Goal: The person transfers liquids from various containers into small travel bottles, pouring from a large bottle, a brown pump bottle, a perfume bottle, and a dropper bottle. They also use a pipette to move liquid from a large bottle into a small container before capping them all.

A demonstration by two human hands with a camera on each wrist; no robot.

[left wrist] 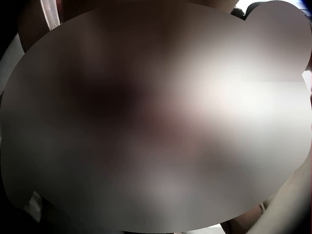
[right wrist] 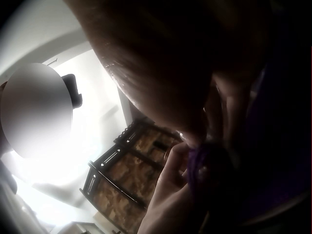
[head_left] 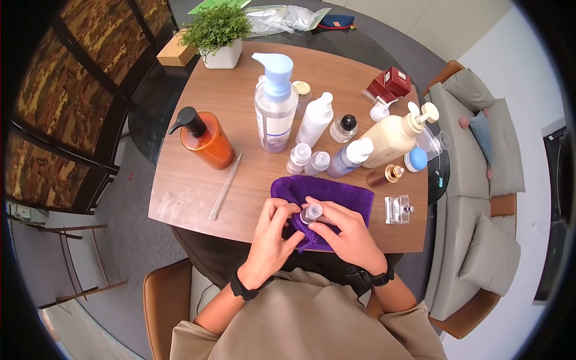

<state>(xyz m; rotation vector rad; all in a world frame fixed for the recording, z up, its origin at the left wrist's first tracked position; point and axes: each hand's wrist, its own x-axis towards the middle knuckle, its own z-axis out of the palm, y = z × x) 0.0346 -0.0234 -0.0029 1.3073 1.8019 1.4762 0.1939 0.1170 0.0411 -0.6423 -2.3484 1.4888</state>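
A purple cloth (head_left: 351, 201) lies at the table's near edge in the head view. Over it the right hand (head_left: 348, 236) pinches a small clear bottle (head_left: 311, 213) between thumb and fingers. The left hand (head_left: 272, 243), just left of the bottle, grips a gathered part of the cloth with curled fingers. In the right wrist view the right hand (right wrist: 170, 58) is dark, and the left hand (right wrist: 170, 197) touches the purple cloth (right wrist: 195, 168). The left wrist view is mostly blurred, and the hands' work cannot be made out there.
Behind the cloth stand two small clear bottles (head_left: 299, 158), a blue-topped pump bottle (head_left: 276, 111) and a cream pump bottle (head_left: 390, 141). An orange pump bottle (head_left: 207, 141) and a clear thin strip (head_left: 225, 187) are at left. A square glass bottle (head_left: 396, 210) is at right.
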